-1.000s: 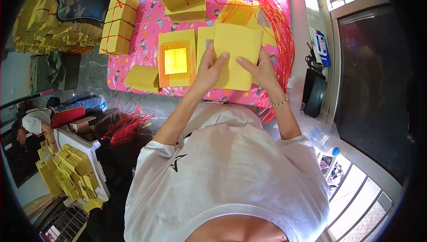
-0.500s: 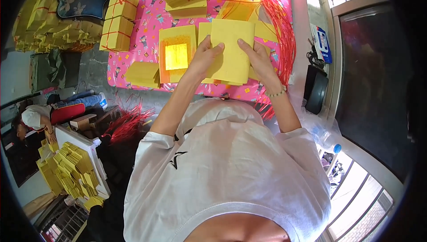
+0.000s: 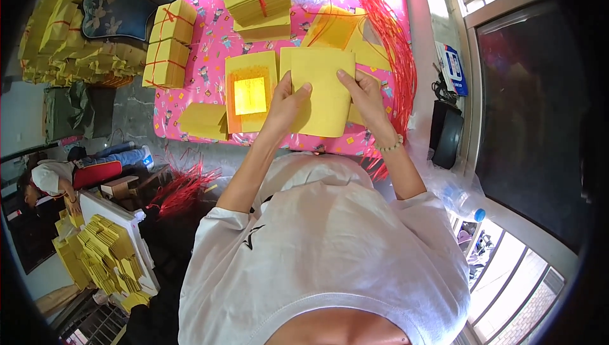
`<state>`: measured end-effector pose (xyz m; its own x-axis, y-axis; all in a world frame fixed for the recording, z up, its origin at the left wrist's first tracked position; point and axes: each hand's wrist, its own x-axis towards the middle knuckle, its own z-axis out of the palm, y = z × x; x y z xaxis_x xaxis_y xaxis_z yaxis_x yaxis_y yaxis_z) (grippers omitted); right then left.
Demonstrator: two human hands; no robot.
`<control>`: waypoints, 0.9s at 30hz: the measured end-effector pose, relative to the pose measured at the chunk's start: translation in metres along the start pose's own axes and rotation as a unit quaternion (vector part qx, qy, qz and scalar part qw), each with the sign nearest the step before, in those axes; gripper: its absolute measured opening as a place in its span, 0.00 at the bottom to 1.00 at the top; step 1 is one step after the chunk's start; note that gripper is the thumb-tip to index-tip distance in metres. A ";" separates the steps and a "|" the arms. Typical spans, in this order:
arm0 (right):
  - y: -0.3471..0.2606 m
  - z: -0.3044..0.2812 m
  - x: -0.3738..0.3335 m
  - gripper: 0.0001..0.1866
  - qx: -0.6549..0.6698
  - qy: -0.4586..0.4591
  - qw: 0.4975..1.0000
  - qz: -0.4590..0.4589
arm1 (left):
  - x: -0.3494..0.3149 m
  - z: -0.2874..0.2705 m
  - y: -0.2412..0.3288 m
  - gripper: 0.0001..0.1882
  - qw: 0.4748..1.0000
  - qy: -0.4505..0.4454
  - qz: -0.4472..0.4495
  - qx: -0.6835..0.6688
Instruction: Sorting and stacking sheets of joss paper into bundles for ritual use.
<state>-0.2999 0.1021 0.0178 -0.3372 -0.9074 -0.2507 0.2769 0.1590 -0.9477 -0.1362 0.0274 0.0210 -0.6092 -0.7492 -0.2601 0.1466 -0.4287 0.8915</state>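
Between the left hand (image 3: pixel 283 105) and the right hand (image 3: pixel 368 99), holds one yellow paper (image 3: pixel 323 104) over the pink-covered counter (image 3: pixel 206 88), with its long axis running away from the white shirt (image 3: pixel 323 237). Lies to the right of the left hand and to the left of the right, touching both, so favours neither as nearer. Clamps both hands on opposite side edges, with thumbs on top and the other fingers mostly hidden beneath; cannot tell how many layers.

Just left of the left hand, counts one gold-square sheet (image 3: pixel 250 94); farther left, one folded yellow piece (image 3: pixel 202 121). Beyond that, counts two red-tied bundles (image 3: pixel 174 31). Well beyond the left hand, counts one red-tied stack (image 3: pixel 254 5) on one yellow pile (image 3: pixel 269 31).

Beyond the right hand, shows one orange-patched sheet (image 3: pixel 330 27) beside plain yellow sheets (image 3: pixel 374 56), too overlapped to count. Right of the right hand, counts one hank of red strands (image 3: pixel 405 66); at its wrist, one beaded bracelet (image 3: pixel 390 145).
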 end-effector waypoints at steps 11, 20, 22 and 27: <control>0.003 -0.008 0.012 0.12 -0.024 0.092 0.992 -0.083 | -0.005 0.002 -0.001 0.20 0.998 0.002 0.009 0.062; -0.012 -0.009 -0.009 0.13 -0.056 -0.021 0.998 0.033 | -0.003 0.000 0.005 0.19 0.999 0.019 -0.013 0.033; -0.008 -0.011 -0.011 0.15 -0.063 -0.044 0.997 0.023 | -0.004 0.001 0.005 0.19 0.999 0.014 -0.013 0.031; -0.010 -0.007 -0.016 0.14 -0.074 -0.059 0.995 0.019 | -0.004 -0.003 0.004 0.21 0.999 0.013 -0.014 0.040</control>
<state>-0.3035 0.1174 0.0302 -0.2191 -0.9374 -0.2708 0.1499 0.2419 -0.9586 -0.1309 0.0272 0.0242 -0.5913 -0.7513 -0.2932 0.0676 -0.4085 0.9103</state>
